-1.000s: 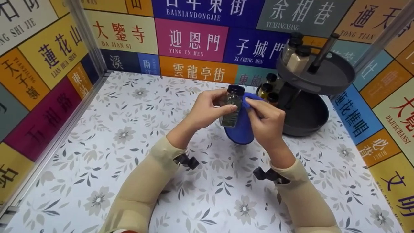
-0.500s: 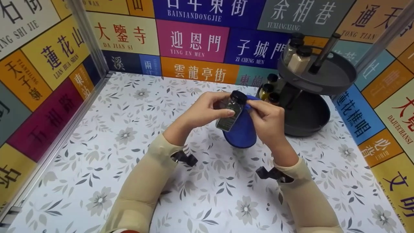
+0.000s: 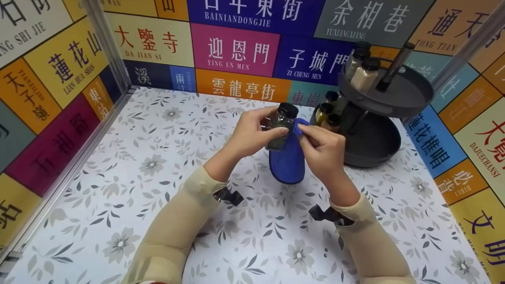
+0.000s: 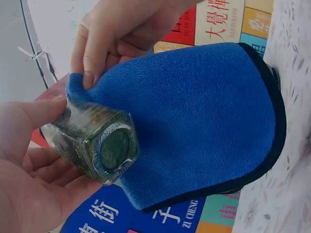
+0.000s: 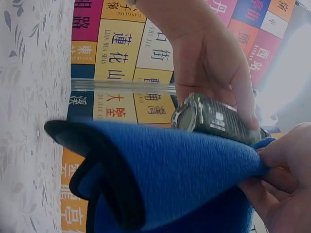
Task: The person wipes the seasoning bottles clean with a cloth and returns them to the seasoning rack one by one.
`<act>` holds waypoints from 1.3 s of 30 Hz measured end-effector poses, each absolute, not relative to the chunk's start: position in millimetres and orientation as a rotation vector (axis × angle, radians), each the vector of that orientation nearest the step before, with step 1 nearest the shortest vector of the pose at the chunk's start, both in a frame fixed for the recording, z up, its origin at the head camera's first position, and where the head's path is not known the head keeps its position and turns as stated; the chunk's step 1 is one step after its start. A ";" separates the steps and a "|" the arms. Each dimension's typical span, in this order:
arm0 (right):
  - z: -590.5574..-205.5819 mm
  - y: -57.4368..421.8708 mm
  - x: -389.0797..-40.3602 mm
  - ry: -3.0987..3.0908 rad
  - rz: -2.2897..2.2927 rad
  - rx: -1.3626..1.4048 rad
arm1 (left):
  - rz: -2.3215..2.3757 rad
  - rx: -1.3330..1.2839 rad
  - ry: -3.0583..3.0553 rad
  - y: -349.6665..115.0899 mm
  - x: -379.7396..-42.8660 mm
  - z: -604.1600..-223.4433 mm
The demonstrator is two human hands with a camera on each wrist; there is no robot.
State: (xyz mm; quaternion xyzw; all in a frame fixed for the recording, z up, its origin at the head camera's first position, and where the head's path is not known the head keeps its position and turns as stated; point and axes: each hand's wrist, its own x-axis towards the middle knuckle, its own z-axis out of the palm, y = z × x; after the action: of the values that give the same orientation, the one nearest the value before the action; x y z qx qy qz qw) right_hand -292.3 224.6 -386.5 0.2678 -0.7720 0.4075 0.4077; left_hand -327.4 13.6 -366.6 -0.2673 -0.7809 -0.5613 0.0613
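Note:
My left hand (image 3: 250, 132) grips a square glass jar (image 3: 276, 140) with a black cap, thumb on the near side. Green contents show through its glass; the jar is held above the table, slightly tilted. A blue cloth (image 3: 287, 165) with dark edging hangs from the pinched fingers of my right hand (image 3: 325, 148), just right of the jar. From the left wrist view, the jar's base (image 4: 115, 149) faces the camera and the cloth lies against its side. Folded layers of cloth (image 5: 180, 165) hang from the fingers in the right wrist view.
At the back right stands a dark two-tier round stand (image 3: 406, 96). Its upper tray holds black-capped jars, one with pale contents (image 3: 365, 75). Several small jars, including a yellow one (image 3: 324, 112), sit in the lower tray. Sign-printed panels (image 3: 236, 51) wall in the flower-patterned table (image 3: 158, 165).
The jar tipped with its cap toward the right, then came back nearer upright and slightly higher. The cloth's hanging end has swung left and lower. Both hands keep their holds.

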 end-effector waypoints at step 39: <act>-374.5 236.4 -286.4 -2.087 0.798 0.712 | -1.679 -0.793 -2.371 16.5 -328.7 -371.7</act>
State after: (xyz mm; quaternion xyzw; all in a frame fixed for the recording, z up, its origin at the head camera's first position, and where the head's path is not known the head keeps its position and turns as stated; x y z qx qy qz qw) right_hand -286.4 236.4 -374.5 0.2798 -0.8203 0.3138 0.3878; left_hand -328.7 16.5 -371.7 -0.2629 -0.7855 -0.5564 0.0651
